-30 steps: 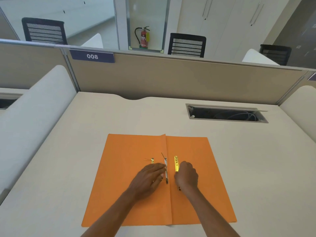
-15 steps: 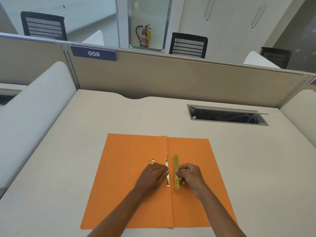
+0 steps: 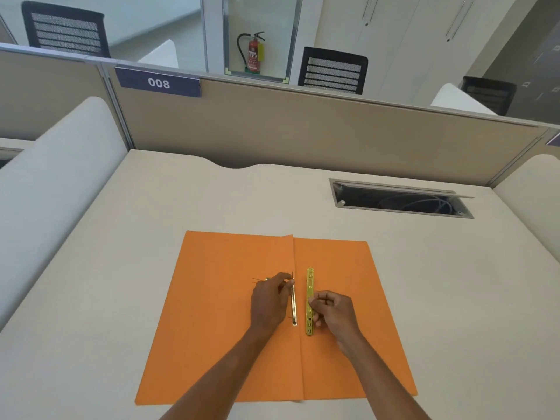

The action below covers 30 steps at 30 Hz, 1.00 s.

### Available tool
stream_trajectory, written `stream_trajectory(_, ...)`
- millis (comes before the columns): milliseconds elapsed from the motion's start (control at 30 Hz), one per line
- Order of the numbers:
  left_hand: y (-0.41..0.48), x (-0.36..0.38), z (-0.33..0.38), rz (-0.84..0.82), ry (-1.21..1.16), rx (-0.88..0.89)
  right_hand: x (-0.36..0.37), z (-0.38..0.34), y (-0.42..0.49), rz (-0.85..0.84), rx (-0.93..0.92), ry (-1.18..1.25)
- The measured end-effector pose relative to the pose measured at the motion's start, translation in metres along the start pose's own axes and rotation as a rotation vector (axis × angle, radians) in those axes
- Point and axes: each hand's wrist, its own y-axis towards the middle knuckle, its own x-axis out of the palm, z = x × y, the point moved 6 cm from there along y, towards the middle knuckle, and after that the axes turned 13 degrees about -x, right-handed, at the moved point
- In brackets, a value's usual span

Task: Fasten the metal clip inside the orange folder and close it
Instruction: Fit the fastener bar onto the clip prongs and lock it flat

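An orange folder (image 3: 224, 322) lies open and flat on the desk, its fold running down the middle. A gold metal bar (image 3: 309, 286) with holes lies on the right leaf just beside the fold. My right hand (image 3: 333, 313) pinches that bar at its lower half with thumb and forefinger. A second gold strip (image 3: 293, 310) lies along the fold on the left leaf. My left hand (image 3: 269, 301) rests on it, fingertips at its upper end, where thin prongs stick up. A small gold piece peeks out left of that hand.
The beige desk (image 3: 121, 268) has an open cable hatch (image 3: 400, 201) at the back right. A tan partition (image 3: 303, 128) with a "008" label closes the far edge. Curved white dividers (image 3: 45, 177) stand on both sides.
The right hand slid off the bar's top to its right side, uncovering its full length. The left hand moved up along the strip at the fold. The camera came a little nearer.
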Motion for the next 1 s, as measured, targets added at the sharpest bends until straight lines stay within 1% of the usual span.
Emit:
stream_trajectory(200, -0.003, 0.004, 0.0, 0.076, 0.081, 0.072, -0.001, -0.011, 0.004, -0.032, -0.013, 0.047)
stream_trajectory(367, -0.005, 0.003, 0.004, 0.091, 0.115, 0.13, 0.01, -0.025, 0.003, -0.115, -0.063, 0.121)
stream_trajectory(700, -0.006, 0.003, 0.005, 0.102, 0.147, 0.145, 0.015, -0.025, 0.001, -0.164, -0.069, 0.082)
stream_trajectory(1000, -0.004, 0.004, 0.003, 0.087, 0.149, 0.13, 0.014, -0.023, 0.006, -0.168, -0.042, 0.054)
